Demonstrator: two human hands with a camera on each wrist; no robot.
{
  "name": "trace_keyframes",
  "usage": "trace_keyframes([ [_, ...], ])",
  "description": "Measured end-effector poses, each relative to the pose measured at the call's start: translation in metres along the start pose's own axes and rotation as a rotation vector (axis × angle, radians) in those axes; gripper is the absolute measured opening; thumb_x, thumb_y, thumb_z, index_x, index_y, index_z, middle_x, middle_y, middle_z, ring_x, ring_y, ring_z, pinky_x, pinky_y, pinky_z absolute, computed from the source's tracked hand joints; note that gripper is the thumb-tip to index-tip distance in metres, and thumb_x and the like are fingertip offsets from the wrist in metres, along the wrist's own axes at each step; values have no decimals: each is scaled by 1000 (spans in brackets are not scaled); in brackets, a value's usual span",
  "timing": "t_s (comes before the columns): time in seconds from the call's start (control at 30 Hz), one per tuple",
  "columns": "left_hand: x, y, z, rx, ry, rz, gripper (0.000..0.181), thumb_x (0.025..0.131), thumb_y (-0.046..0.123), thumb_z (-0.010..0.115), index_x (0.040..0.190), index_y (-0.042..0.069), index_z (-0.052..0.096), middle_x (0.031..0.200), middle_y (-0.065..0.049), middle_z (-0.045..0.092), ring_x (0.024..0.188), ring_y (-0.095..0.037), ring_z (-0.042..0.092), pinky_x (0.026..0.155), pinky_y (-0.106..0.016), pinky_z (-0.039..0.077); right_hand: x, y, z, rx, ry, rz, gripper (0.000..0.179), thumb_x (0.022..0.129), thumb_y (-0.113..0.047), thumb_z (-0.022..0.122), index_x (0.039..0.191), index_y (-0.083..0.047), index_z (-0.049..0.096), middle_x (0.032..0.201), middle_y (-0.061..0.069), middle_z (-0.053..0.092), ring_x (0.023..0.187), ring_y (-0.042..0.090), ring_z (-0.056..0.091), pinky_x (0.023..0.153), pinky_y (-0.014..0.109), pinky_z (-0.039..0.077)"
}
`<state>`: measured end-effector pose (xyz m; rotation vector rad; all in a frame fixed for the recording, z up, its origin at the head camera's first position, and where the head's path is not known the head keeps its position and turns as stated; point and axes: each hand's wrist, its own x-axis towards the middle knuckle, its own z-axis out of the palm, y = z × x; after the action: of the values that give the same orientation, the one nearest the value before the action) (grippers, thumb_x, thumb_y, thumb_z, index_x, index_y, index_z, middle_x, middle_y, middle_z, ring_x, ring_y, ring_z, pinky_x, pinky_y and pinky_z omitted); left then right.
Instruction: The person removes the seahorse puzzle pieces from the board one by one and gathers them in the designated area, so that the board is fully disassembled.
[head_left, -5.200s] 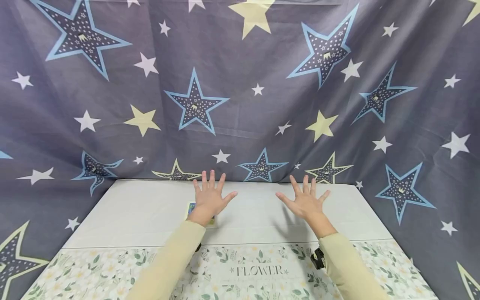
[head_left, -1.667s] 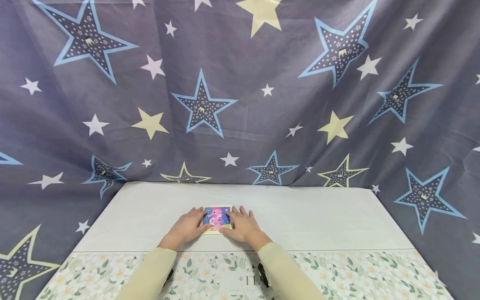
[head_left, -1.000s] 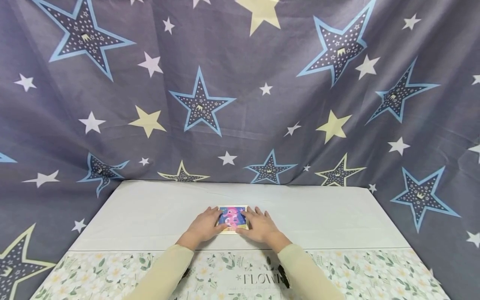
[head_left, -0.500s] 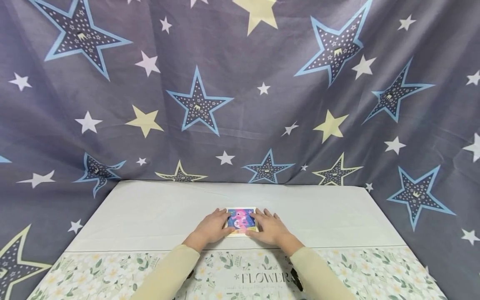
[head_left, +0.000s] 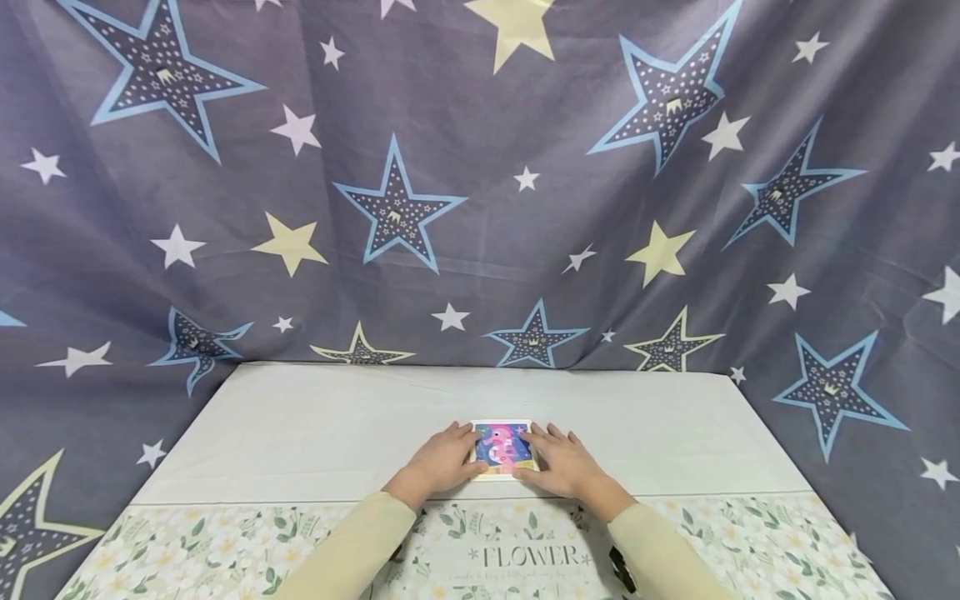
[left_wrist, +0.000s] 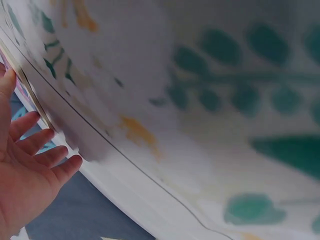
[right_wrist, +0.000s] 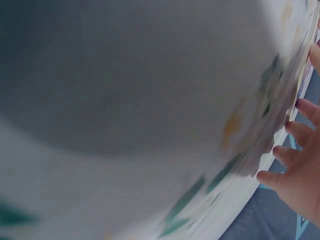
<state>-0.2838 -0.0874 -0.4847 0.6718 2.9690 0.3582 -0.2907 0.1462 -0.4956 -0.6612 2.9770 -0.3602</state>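
A small square picture board point(head_left: 502, 446) shows a pink seahorse on a blue ground, inside a pale frame. It lies on the white part of the table, near the middle. My left hand point(head_left: 442, 460) holds its left side, thumb at the near corner and fingertips at the far one. On the right side my right hand point(head_left: 566, 462) holds it the same way. In the left wrist view, the left hand point(left_wrist: 35, 170) has its other fingers spread beside the board's edge. The right wrist view catches the right hand point(right_wrist: 300, 165) at the opposite edge, partly cut off.
The table has a white back half point(head_left: 315, 425) and a flower-printed front strip point(head_left: 225, 542) with the word FLOWER. A dark curtain point(head_left: 480, 250) with stars hangs behind and at both sides.
The hands first hung open and apart, the left one over the board. Later both hold its sides, and board and hands have slid rightward and slightly nearer.
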Motion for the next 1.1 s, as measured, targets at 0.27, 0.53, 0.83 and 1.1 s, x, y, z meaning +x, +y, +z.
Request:
trace_keyframes([
  [0.27, 4, 13, 3, 29, -6, 16, 61, 91, 50, 52, 135, 9, 48, 144, -14, 43, 135, -34, 37, 110, -45, 34, -12, 11, -4, 8, 3, 19, 75, 84, -69, 47, 142, -21, 40, 151, 7, 34, 139, 35, 30, 109, 60, 24],
  [0.53, 4, 26, 3, 46, -29, 32, 62, 91, 51, 51, 136, 10, 47, 144, -14, 42, 135, -33, 37, 109, -44, 34, -22, 22, -6, 3, 7, 17, 74, 83, -68, 49, 142, -23, 41, 150, 6, 35, 138, 35, 31, 108, 61, 25],
  [0.83, 5, 31, 4, 37, -32, 48, 61, 91, 51, 50, 137, 10, 47, 145, -14, 42, 134, -32, 39, 109, -43, 34, -26, 27, -8, -1, -3, 23, 74, 84, -68, 48, 142, -24, 41, 151, 6, 34, 138, 34, 31, 108, 60, 26],
  [1.1, 7, 30, 7, 14, -38, 40, 62, 91, 52, 51, 137, 10, 47, 145, -14, 41, 133, -32, 40, 109, -43, 35, -26, 29, -5, 1, -2, 28, 74, 83, -69, 47, 142, -24, 41, 151, 5, 34, 138, 33, 32, 108, 59, 26],
])
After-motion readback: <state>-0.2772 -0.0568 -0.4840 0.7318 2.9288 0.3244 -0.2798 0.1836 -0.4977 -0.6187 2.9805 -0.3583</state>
